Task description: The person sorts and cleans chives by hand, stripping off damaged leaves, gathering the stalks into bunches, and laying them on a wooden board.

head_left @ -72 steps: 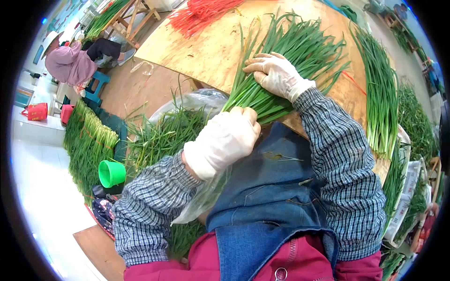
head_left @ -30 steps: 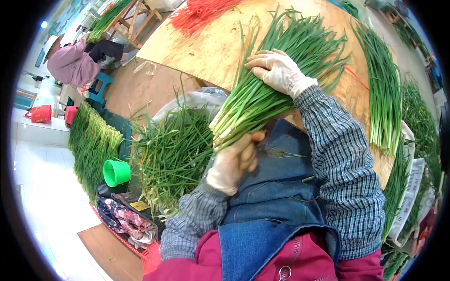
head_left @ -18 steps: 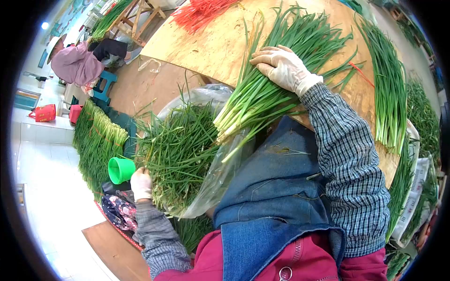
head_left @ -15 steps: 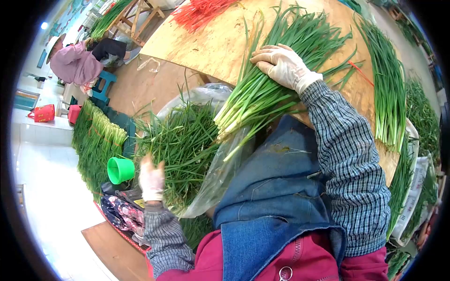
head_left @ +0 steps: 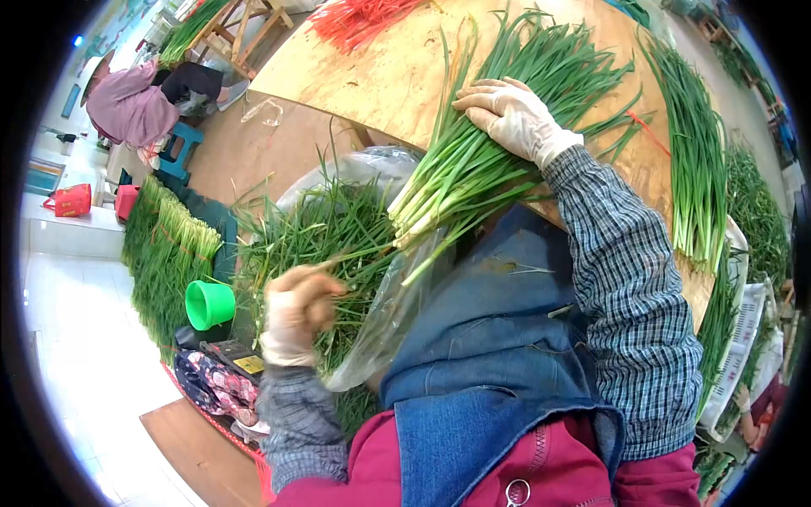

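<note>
My gloved right hand (head_left: 515, 118) is closed over a loose bunch of garlic chives (head_left: 481, 173), pressing it on the wooden table. Its pale stem ends hang past the table edge towards me. My gloved left hand (head_left: 297, 308), smeared by motion, has its fingers curled in front of a plastic bag (head_left: 384, 313). What lies between those fingers is too blurred to make out. Loose green leaves (head_left: 338, 228) fill the bag, which sits left of my lap. Another bundle of garlic chives (head_left: 697, 160) lies at the table's right side.
Red ties (head_left: 359, 21) lie at the far side of the wooden table (head_left: 380, 93). A green cup (head_left: 209, 305) stands at left, near upright chive bundles (head_left: 173, 253). Further back sits another person (head_left: 135, 106) beside a blue stool (head_left: 179, 152). A white crate (head_left: 735, 363) is at right.
My left hand has moved slightly right and its fingers have curled in. My right hand stays on the chives. The view has shifted a little.
</note>
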Action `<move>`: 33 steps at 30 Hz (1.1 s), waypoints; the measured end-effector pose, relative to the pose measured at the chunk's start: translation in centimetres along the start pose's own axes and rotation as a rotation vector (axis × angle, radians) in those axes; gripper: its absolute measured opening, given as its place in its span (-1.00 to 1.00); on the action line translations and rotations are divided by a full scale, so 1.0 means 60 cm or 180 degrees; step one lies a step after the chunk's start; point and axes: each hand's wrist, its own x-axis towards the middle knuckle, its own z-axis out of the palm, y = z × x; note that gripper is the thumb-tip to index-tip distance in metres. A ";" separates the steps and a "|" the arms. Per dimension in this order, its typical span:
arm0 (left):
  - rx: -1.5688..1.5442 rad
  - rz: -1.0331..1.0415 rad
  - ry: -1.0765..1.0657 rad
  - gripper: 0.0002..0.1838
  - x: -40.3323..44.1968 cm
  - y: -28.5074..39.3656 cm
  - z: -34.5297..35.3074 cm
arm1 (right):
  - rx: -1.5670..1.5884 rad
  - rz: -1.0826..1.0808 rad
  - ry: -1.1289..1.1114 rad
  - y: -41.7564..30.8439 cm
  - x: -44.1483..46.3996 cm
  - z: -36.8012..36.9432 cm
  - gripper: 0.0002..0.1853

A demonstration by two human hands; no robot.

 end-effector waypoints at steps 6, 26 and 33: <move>0.4078 0.1072 0.1195 -0.77 0.055 -0.138 -0.173 | 0.0278 -0.0002 -0.0005 -0.008 0.007 -0.017 -0.67; 0.3085 0.2240 -0.0147 -0.73 0.138 -0.188 0.167 | 0.1732 0.0860 0.1780 -0.059 -0.117 -0.118 -0.78; 0.2147 0.1319 -0.0241 -0.78 0.149 -0.063 0.046 | 0.3155 0.3112 0.1306 -0.078 -0.236 -0.130 -0.69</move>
